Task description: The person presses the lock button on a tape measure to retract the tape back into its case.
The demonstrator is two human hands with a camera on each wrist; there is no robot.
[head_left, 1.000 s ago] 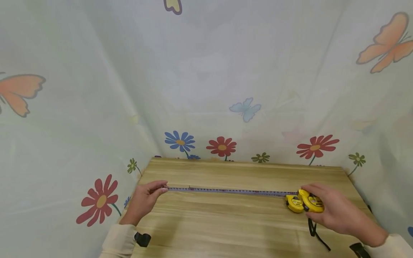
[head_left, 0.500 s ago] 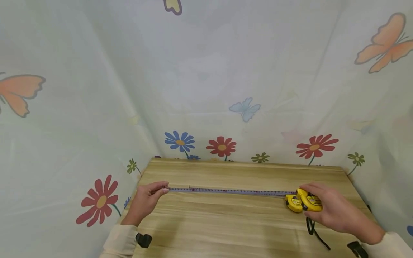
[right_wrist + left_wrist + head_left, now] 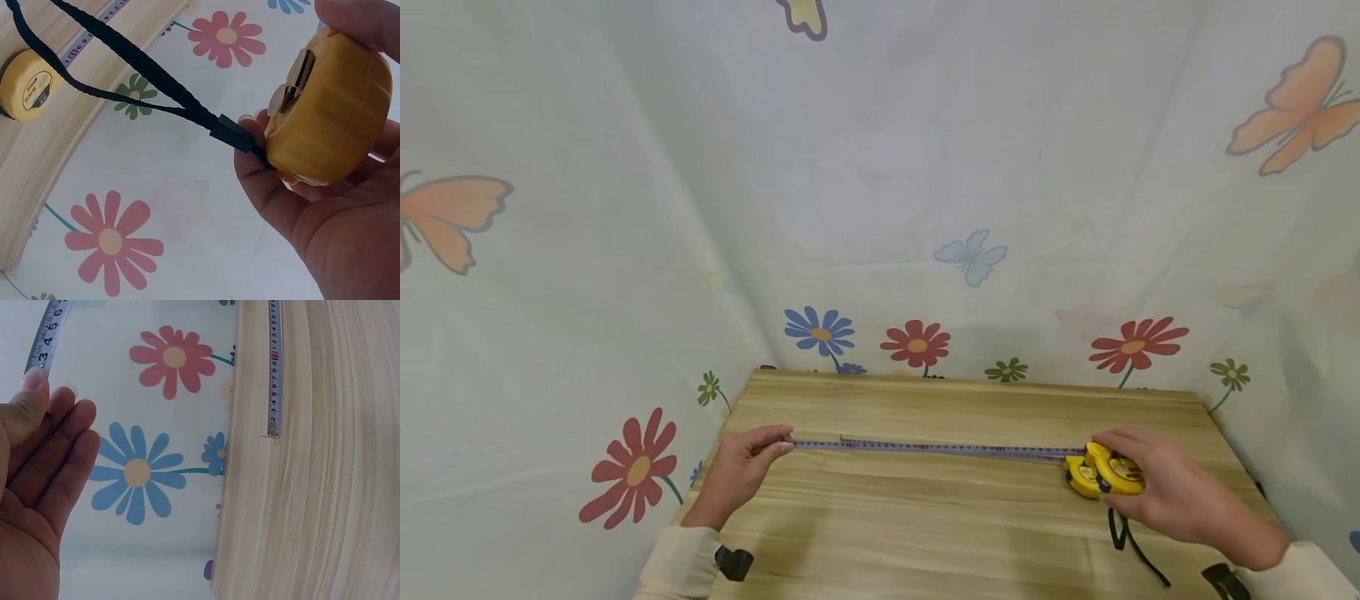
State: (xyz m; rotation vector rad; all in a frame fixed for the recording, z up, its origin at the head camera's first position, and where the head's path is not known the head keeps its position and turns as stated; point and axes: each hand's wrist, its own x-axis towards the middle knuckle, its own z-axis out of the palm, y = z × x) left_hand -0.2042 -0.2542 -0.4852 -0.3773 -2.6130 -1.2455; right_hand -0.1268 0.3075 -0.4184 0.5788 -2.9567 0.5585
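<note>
My left hand (image 3: pixel 741 471) pinches the end of a drawn-out tape blade (image 3: pixel 47 339) between thumb and fingers, near the low numbers. That blade runs across to a yellow tape measure (image 3: pixel 334 106), which my right hand (image 3: pixel 1183 496) grips by its case above the table. A black wrist strap (image 3: pixel 131 56) hangs from this case. A second yellow tape measure (image 3: pixel 1080 477) lies on the table, partly behind the held one in the head view. Its own blade (image 3: pixel 274 375) is also pulled out, and the hooked end lies on the wood. The two blades run nearly side by side.
Beneath the hands is a wood-grain table (image 3: pixel 925 533). Pale curtains (image 3: pixel 880 183) printed with flowers and butterflies stand behind it and on both sides, close to the table's edges.
My right hand has shifted slightly left with the held tape measure, which now overlaps the lying one more. The left hand keeps its pinch on the blade end, almost still.
</note>
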